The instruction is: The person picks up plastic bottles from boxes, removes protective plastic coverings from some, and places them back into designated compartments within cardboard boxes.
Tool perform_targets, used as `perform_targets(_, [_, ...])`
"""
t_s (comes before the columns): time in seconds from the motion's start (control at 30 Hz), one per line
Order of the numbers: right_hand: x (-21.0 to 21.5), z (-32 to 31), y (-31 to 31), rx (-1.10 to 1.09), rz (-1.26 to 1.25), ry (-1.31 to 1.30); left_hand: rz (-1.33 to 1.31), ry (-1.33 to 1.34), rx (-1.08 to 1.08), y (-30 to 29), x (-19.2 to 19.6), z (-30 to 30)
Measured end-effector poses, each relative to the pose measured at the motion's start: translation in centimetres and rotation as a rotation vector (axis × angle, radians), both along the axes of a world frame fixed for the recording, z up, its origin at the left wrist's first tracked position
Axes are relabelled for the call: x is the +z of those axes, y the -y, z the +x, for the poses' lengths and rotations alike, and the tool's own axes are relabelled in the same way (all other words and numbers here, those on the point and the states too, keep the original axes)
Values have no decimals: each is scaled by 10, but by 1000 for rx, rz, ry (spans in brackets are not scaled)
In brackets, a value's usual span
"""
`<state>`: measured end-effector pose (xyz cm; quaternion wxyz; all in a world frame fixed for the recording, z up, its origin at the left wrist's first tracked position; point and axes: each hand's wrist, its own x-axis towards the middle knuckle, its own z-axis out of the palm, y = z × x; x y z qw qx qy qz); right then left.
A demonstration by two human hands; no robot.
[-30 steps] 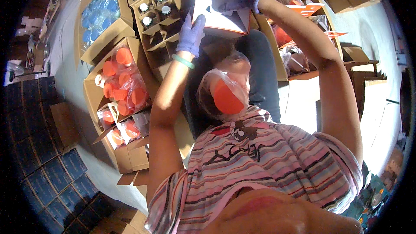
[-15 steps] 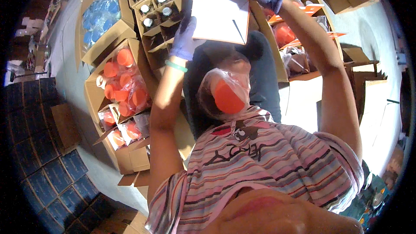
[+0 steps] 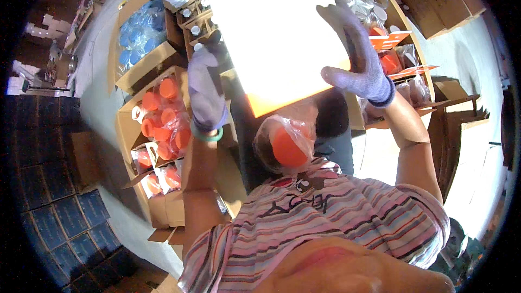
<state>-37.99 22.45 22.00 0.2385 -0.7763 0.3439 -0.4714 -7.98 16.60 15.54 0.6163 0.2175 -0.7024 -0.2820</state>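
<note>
A large white panel with an orange edge (image 3: 282,38), glaring in the light, stands above my lap; I cannot tell whether it is a flat box or a board. My right hand (image 3: 361,59), in a purple glove, holds its right edge with the thumb across the front. Beside the left edge is my left hand (image 3: 206,89), gloved alike, fingers stretched toward the far side and apparently apart from the panel. A container with an orange-red lid (image 3: 289,146), wrapped in clear plastic, rests in my lap just below the panel.
On my left stand cartons of orange-lidded containers (image 3: 163,125) and blue-capped ones (image 3: 142,32). A divided carton with white-capped bottles (image 3: 196,30) lies partly behind the panel. Another carton on the right (image 3: 429,78) holds bagged containers. Dark stacked boxes (image 3: 54,206) fill the far left.
The white panel now looks much larger and covers more of the divided carton. My right hand has come nearer to me, onto its right edge. My left hand has moved left, off its edge.
</note>
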Motion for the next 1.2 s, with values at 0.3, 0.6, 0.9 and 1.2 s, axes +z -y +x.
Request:
perform_targets(0.3, [-49,29,38,35,349,344,377,69,-127,25,-28,-8])
perform_targets(0.6, [-114,2,106,-120,441,906,-163,661,34,-7,-19,-40])
perform_targets(0.9, [-112,-6,171,120,517,1086,738,-535,-118,71,2,22])
perform_targets(1.2, [-36,51,168,479,688,885,692,789,-201,109,18,-17])
